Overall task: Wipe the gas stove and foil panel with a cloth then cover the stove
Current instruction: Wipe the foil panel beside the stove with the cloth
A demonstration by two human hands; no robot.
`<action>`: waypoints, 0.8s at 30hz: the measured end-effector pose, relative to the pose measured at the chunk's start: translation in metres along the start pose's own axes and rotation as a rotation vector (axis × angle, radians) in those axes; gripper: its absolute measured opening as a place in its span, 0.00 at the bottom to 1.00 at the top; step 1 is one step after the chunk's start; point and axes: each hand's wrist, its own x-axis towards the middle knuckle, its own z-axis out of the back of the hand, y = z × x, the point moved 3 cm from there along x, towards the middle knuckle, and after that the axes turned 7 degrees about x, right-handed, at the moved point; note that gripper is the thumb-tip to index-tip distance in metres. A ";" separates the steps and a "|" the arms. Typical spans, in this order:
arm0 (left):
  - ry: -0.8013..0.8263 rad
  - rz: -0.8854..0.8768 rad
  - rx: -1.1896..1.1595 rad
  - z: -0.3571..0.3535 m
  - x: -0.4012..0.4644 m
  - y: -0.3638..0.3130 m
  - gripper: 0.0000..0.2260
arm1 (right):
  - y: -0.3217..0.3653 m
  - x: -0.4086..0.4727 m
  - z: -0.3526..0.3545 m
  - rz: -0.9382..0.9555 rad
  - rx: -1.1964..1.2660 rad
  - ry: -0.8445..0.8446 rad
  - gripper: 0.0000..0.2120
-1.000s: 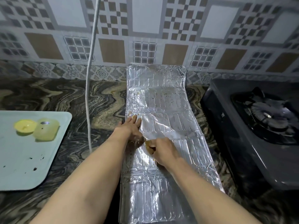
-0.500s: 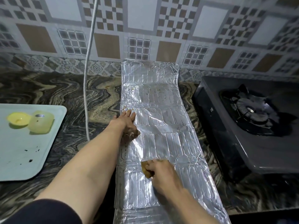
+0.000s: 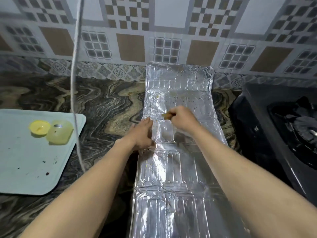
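The foil panel (image 3: 178, 134) lies flat along the counter (image 3: 106, 103), its far end curling up against the tiled wall, with the stove (image 3: 281, 138) just to its right. A scrap of brownish cloth (image 3: 167, 115) pokes from the right hand (image 3: 183, 120), whose curled fingers clamp it against the speckled far part of the foil. The left hand (image 3: 142, 134) rests with straight fingers on the panel's left edge. At the left, a tray (image 3: 25, 169) holds a yellow lid (image 3: 39, 127) touching a pale container (image 3: 59, 132); a white cord (image 3: 74, 83) hangs beside it.
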 end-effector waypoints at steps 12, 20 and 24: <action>0.088 -0.028 0.052 -0.021 -0.013 0.029 0.46 | 0.006 0.036 -0.080 0.063 -0.275 -0.026 0.10; 0.114 0.011 0.087 -0.014 -0.018 0.020 0.46 | 0.008 -0.051 -0.077 0.071 -0.304 0.043 0.15; 0.119 0.025 0.102 -0.012 -0.021 0.017 0.47 | 0.008 -0.088 -0.086 0.025 -0.332 0.046 0.11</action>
